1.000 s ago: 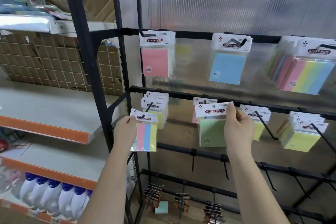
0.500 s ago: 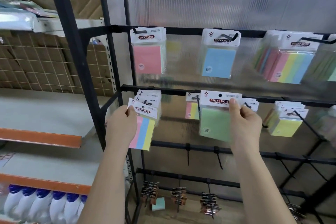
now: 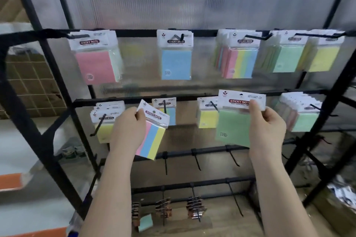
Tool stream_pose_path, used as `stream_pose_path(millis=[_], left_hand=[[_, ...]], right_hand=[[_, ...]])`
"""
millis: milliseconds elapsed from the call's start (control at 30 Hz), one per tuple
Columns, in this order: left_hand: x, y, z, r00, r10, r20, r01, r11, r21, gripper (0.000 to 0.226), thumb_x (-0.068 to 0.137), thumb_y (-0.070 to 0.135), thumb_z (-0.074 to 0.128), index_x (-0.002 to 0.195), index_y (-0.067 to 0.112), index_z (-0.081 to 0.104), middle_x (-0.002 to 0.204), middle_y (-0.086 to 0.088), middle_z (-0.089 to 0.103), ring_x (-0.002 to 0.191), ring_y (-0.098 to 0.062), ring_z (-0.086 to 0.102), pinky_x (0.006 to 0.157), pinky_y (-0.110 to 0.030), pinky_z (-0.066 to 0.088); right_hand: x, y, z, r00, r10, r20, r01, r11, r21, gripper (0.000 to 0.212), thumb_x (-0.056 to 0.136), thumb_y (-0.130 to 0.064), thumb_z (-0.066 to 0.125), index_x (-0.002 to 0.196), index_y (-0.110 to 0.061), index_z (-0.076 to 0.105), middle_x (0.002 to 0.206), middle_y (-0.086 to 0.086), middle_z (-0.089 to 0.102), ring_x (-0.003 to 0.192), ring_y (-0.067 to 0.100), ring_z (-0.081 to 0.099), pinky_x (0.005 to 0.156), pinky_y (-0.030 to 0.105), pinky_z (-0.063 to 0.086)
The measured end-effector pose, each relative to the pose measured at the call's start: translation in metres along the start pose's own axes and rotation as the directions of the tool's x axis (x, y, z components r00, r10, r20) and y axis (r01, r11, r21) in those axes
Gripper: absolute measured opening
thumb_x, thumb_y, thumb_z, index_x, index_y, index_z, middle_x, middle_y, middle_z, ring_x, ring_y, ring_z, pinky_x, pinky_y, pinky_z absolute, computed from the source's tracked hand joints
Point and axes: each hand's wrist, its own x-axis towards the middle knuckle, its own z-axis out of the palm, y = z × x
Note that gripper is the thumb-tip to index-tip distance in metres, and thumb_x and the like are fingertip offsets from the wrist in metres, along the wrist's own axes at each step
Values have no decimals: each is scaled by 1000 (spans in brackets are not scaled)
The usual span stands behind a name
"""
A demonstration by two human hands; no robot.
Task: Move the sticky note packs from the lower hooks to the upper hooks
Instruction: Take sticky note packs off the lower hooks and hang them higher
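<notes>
Both packs have risen: left hand [image 3: 128, 127] pinches the striped pack [image 3: 152, 136] (tilted), right hand [image 3: 266, 127] the green pack [image 3: 233, 127].

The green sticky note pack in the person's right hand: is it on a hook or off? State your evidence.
Off. The right hand pinches the green sticky note pack by its header card, and no hook passes through its hanging hole.

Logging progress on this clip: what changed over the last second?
Both hands rose. The right hand lifted the green pack up to the lower bar; the left hand raised and tilted the striped pack. Both grips are unchanged, and the hanging packs stayed put.
</notes>
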Motion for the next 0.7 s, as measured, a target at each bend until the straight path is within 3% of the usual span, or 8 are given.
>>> stream_pose_path(millis=[200,467,567,700], left_hand=[[-6,48,35,998,39,44,-38,999,-28,42,98,27,40,59,14,33,58,-3,39,54,-18,35,49,-31,21],[-43,126,108,1000,1,18,0,999,-43,41,99,27,39,60,12,35,60,-5,41,61,-24,39,52,-33,25],[-59,156,133,1000,-28,6,29,998,-51,42,98,26,39,61,10,33,58,-5,37,56,-21,34,51,-32,24],[-77,186,155,998,-60,-13,60,998,8,41,99,28,37,62,13,36,61,-4,40,55,-18,36,49,-31,23]], right_hand=[[38,-6,-41,996,-60,-62,60,998,-6,33,89,-30,64,62,-19,49,57,-9,43,38,-5,39,39,8,31],[119,-6,-115,990,-119,72,120,993,-9,21,89,-30,65,70,-22,61,54,-16,57,53,0,51,51,15,41],[150,-9,-144,983,-137,119,140,990,-18,20,90,-28,63,71,-22,60,48,-19,55,47,-5,48,47,11,38],[183,-17,-171,973,-151,173,150,989,19,18,89,-26,65,72,-24,62,58,-13,58,55,2,52,52,15,44]])
